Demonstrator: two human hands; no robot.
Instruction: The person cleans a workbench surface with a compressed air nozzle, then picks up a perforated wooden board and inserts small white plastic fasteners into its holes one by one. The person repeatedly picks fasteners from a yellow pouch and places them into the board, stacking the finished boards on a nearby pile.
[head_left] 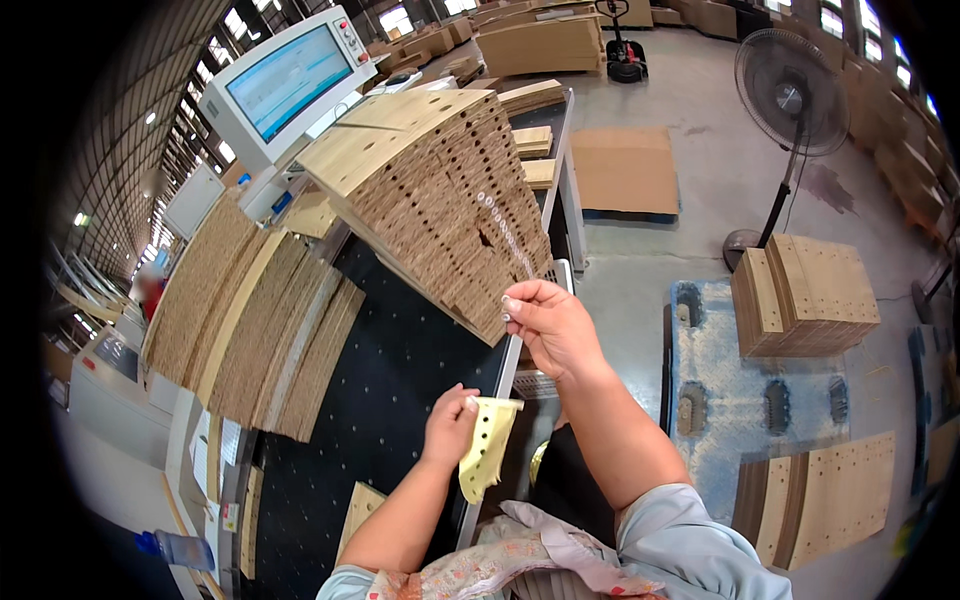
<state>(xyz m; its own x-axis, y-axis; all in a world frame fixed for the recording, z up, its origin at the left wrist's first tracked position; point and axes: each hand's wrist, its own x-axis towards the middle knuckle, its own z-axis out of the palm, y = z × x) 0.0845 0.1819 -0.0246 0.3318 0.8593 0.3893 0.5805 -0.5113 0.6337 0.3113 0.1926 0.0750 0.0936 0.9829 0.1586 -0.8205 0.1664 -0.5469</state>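
Observation:
A tall stack of drilled wooden boards (440,200) stands on the black worktable, its layered face dotted with dark holes. Down that face runs a line of small white round marks (508,235), ending near my right hand. My right hand (548,322) is closed in a pinch at the stack's lower right corner, with a small white round piece (507,317) at the fingertips. Lower down, over the table's right edge, my left hand (452,428) grips a limp pale-yellow sheet (487,450) with a row of dark round spots. Its fingers are closed around the sheet's upper left edge.
More stacked boards (270,330) lean at left on the black tabletop (400,340). A monitor (290,80) stands behind. On the right are a blue pallet (730,400), board piles (810,295) and a standing fan (790,95). A pallet jack (625,60) is farther back.

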